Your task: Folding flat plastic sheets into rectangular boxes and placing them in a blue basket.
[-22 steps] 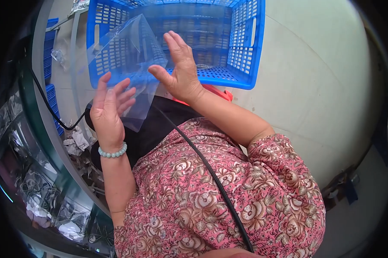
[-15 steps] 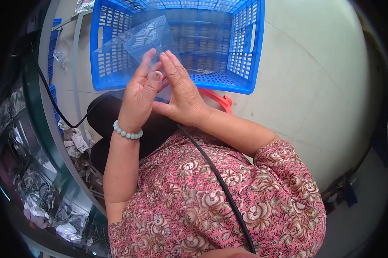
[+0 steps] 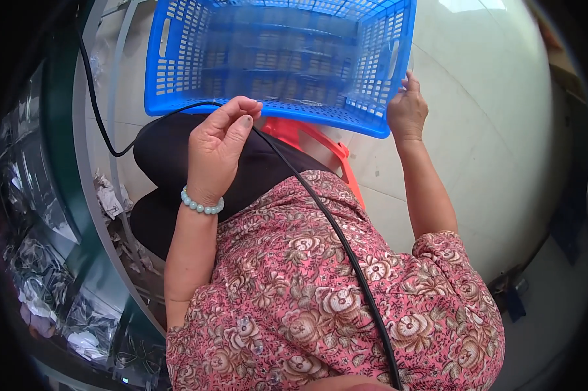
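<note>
My left hand [image 3: 219, 146], with a pale green bead bracelet [image 3: 203, 207], is raised over my lap with thumb and forefinger drawn together. A black cable [image 3: 307, 192] runs behind its fingers. Whether anything is pinched there is hidden. My right hand [image 3: 408, 112] is at the right outer side of a blue plastic basket [image 3: 268, 117], its fingers curled up against the wall by the rim. Inside the basket lie clear plastic bags [image 3: 281, 55], stacked or overlapping, hard to tell apart.
Red plastic legs or a frame [image 3: 341, 153] show beneath the basket, perhaps a stool. At left is a dark green bench edge [image 3: 88, 225] with clear plastic packets [image 3: 88, 329]. Crumpled paper [image 3: 111, 195] lies behind it. Pale tiled floor [image 3: 483, 150] extends right.
Both hands were close together around a clear plastic bag at the basket's near side. They have parted, and my right hand has moved right to the basket's wall. The bag has left my hands.
</note>
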The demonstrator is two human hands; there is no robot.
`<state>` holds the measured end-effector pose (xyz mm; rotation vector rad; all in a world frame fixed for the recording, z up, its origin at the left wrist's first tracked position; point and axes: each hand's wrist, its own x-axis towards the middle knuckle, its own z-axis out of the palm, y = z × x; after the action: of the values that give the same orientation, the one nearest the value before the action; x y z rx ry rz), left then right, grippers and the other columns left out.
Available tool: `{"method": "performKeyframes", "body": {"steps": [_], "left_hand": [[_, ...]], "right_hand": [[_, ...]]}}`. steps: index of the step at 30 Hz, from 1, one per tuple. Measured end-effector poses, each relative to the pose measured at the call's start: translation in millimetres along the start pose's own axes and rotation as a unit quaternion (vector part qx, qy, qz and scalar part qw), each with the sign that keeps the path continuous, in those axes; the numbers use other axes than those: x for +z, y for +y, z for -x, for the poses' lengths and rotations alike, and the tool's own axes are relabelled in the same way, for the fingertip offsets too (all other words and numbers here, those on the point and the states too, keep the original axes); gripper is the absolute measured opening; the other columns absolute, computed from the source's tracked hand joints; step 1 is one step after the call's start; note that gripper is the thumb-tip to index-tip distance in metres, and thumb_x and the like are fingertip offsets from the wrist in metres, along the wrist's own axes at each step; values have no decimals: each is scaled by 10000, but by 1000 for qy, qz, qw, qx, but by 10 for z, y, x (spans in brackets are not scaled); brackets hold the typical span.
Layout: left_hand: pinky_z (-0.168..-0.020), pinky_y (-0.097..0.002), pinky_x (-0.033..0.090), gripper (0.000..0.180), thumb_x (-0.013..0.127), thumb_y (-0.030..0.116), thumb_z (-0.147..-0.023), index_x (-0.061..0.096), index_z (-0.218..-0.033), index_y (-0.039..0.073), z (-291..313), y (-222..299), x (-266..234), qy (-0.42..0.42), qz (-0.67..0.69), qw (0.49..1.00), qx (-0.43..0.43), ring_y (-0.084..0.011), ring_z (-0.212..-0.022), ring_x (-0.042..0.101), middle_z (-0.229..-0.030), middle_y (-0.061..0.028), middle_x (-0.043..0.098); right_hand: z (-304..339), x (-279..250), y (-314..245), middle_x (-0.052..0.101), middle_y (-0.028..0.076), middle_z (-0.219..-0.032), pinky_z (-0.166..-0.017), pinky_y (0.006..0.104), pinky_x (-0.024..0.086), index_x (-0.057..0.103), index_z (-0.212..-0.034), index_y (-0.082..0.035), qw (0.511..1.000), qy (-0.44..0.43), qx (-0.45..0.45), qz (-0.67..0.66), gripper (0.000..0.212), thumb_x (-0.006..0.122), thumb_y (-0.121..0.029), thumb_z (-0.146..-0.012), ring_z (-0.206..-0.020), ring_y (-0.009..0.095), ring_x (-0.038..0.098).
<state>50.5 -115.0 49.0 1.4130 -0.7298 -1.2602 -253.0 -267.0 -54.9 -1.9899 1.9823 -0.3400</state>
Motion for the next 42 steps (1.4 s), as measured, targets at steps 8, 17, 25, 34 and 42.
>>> {"method": "performKeyframes", "body": {"steps": [8,17,25,34,42], "left_hand": [[-861,-223,518,203,613,28,-983,692,-1165,-11,265,-110,-283,60,-52,996,49,-81,-956,653,-1067,-45,720],[-984,-294,512,216,562,-7,-991,674,-1173,-37,364,-346,-419,65,-73,992,75,-174,-1083,669,-1144,-113,712],[-787,-253,544,160,643,-5,-924,716,-1065,11,363,-390,-383,91,-76,985,127,-128,-892,694,-1011,-75,742],[-851,-294,553,152,644,-9,-907,715,-1040,14,310,-368,-376,84,-81,983,144,-188,-954,715,-1021,-96,742],[-863,-308,554,156,645,-22,-892,714,-1025,20,325,-384,-393,80,-120,978,152,-209,-954,718,-1021,-102,741]], "right_hand": [[-182,370,-11,692,188,-1170,-846,458,555,484,-1435,-74,981,-83,-3,175,546,483,-77,-888,-978,381,697],[-279,600,136,711,205,-1056,-833,459,571,401,-1449,-28,960,-89,79,254,562,518,-107,-905,-981,376,708],[-122,716,315,673,235,-1173,-912,438,552,351,-1470,20,953,-111,130,251,580,518,-149,-940,-1071,374,683],[-231,624,157,663,231,-1161,-875,439,567,336,-1481,26,948,-116,64,288,569,495,-136,-960,-1032,374,694],[-323,965,245,655,258,-1183,-901,456,554,358,-1471,12,955,-150,-49,252,580,508,-121,-926,-1055,401,680]]}}
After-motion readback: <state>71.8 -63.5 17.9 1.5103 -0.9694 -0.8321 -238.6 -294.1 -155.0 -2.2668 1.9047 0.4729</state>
